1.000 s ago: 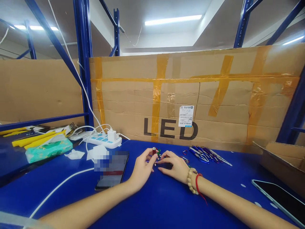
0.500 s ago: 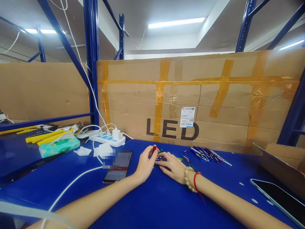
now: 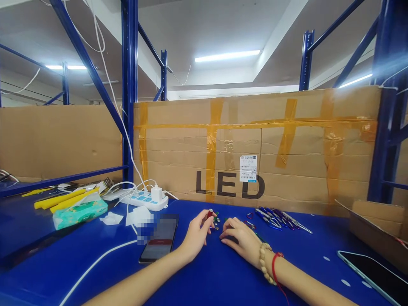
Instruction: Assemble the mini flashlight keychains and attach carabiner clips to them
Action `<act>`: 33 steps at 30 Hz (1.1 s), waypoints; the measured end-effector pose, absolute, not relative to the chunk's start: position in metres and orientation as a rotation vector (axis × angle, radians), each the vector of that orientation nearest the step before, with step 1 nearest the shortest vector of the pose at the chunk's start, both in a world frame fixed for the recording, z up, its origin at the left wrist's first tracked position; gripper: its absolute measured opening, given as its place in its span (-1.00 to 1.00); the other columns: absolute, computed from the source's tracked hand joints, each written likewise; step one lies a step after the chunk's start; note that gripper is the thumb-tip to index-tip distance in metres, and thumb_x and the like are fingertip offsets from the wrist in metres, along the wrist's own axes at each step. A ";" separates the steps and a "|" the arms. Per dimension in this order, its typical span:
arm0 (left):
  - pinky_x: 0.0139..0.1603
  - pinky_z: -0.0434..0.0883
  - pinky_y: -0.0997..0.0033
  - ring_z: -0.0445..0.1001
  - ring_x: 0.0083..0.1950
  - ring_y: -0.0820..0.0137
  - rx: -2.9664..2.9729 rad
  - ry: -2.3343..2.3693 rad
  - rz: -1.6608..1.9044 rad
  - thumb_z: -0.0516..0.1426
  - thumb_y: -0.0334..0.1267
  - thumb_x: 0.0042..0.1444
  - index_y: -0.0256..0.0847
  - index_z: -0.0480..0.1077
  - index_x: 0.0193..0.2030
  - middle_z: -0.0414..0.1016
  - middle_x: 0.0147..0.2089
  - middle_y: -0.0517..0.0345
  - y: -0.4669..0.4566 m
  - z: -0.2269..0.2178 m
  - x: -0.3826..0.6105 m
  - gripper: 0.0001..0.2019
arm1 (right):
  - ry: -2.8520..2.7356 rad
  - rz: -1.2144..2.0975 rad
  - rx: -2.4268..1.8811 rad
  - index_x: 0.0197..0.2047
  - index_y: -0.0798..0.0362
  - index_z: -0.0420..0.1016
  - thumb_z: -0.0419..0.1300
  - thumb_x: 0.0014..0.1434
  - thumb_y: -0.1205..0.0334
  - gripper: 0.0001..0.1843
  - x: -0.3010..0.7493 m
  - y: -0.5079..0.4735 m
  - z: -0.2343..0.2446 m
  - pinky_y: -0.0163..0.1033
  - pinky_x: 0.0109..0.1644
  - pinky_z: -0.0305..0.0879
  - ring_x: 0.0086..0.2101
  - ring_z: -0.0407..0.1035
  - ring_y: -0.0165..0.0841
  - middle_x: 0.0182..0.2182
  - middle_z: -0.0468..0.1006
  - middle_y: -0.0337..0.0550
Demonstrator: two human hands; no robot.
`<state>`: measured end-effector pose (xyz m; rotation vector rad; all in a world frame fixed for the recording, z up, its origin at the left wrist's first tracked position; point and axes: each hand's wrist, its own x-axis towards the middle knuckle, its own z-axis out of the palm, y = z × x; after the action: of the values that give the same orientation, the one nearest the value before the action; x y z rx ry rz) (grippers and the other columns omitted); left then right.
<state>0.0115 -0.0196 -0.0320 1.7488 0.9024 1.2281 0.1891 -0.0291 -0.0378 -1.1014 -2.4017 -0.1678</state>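
Observation:
My left hand (image 3: 196, 235) rests on the blue table (image 3: 216, 276) and pinches a small red cylinder (image 3: 210, 213), held upright between thumb and fingertips. A few small metal and green parts (image 3: 216, 220) lie right beside it. My right hand (image 3: 239, 238) lies on the table just to the right, fingers curled down over something dark that I cannot make out. A bead bracelet and a red string circle the right wrist. To the right, a pile of small coloured carabiner-like pieces (image 3: 274, 213) lies near the big cardboard box (image 3: 255, 144) marked LED.
A phone (image 3: 161, 242) lies left of my left hand, with a white cable (image 3: 95, 263) beside it. A power strip (image 3: 146, 198), tissue pack (image 3: 79, 211) and yellow sticks (image 3: 60, 198) sit at the left. Another phone (image 3: 372, 272) and an open carton (image 3: 379, 225) are at the right.
The camera has tilted upward, so everything sits lower in the picture. My right hand has drawn slightly away from the left, which still holds the red cylinder.

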 end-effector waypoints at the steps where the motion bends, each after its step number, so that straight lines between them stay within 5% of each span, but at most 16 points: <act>1: -0.72 0.10 0.68 0.25 -0.46 0.50 1.758 0.904 1.206 -0.01 0.00 0.08 -0.26 0.32 -0.15 0.26 -0.41 0.19 -0.021 -0.032 0.012 -0.63 | -2.409 -0.190 -1.104 -0.29 -0.01 0.52 0.08 0.20 0.25 -0.82 0.190 -0.032 -0.038 -0.15 -0.15 0.28 -0.22 0.32 -0.29 -0.26 0.46 -0.13; 11: -0.36 0.17 0.48 0.20 -0.43 0.47 1.973 0.902 1.101 -0.04 -0.08 0.14 -0.27 0.36 -0.29 0.20 -0.49 0.25 -0.033 -0.028 0.014 -0.70 | -2.096 -0.284 -1.072 -0.34 0.01 0.48 0.04 0.23 0.24 -0.79 0.195 -0.040 -0.033 -0.20 -0.20 0.34 -0.29 0.36 -0.33 -0.31 0.46 -0.13; 33: -0.39 0.19 0.52 0.21 -0.45 0.51 1.970 0.754 0.930 -0.04 -0.16 0.17 -0.26 0.32 -0.32 0.25 -0.49 0.26 -0.036 -0.032 0.016 -0.78 | -1.905 -0.181 -0.775 -0.32 0.04 0.52 0.14 0.15 0.25 -0.87 0.187 -0.051 -0.032 -0.42 -0.57 0.30 -0.46 0.35 -0.47 -0.36 0.43 -0.12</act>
<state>0.0158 -0.0361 -0.0317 1.9699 0.7544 0.9302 0.1872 -0.0508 -0.0323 -0.7749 -1.9055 -0.1810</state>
